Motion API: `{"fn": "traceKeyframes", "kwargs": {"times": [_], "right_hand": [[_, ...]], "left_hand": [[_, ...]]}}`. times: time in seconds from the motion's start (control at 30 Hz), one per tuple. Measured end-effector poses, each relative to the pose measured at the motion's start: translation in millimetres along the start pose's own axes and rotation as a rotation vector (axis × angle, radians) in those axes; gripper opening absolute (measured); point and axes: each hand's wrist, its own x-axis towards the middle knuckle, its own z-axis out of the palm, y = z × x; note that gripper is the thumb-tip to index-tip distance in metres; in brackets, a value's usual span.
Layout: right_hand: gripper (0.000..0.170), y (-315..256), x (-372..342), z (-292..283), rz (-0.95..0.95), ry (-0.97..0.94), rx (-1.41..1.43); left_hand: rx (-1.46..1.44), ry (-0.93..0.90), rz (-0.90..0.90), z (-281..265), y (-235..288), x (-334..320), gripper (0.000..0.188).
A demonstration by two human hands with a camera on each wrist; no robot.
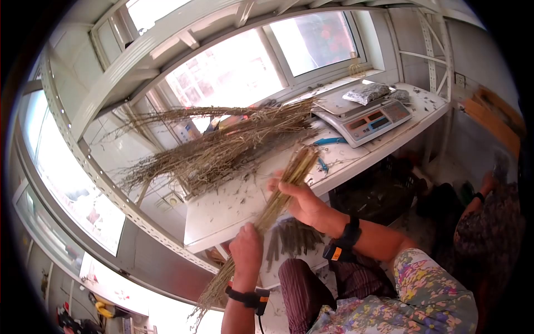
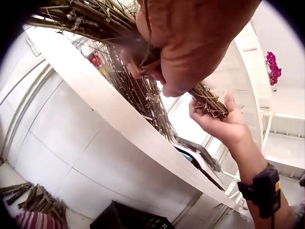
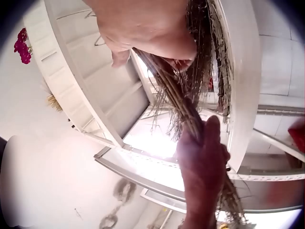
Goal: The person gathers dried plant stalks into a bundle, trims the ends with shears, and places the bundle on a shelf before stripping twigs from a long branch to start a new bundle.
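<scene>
A narrow bundle of dried stems (image 1: 299,166) slants in front of the person, its cut ends up and its twiggy tips hanging down to the left. Around its lower middle the left hand (image 1: 246,246) grips it with curled fingers. Higher up, the right hand (image 1: 309,207) holds the bundle near the cut ends, thumb across the front and fingers behind. From the left wrist view, those ends (image 2: 209,101) lie against the right palm. A larger heap of dried branches (image 1: 222,147) lies on the white table (image 1: 217,217) beyond the hands.
A digital scale (image 1: 367,119) carries a clear plastic bag (image 1: 366,93). Blue-handled cutters (image 1: 330,141) lie beside it. Below are a dark crate (image 1: 378,189) and short cut stems (image 1: 292,239). A metal shelf frame (image 1: 100,178) stands left; another person's arm (image 1: 477,200) shows right.
</scene>
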Motion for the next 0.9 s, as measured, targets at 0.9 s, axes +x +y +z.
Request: {"fn": "traceKeyframes", "kwargs": {"times": [0.9], "right_hand": [[0.021, -148.0, 74.3, -135.2, -0.222, 0.048, -2.173]], "left_hand": [[0.139, 0.03, -0.204, 0.8, -66.3, -176.1, 0.018]]}}
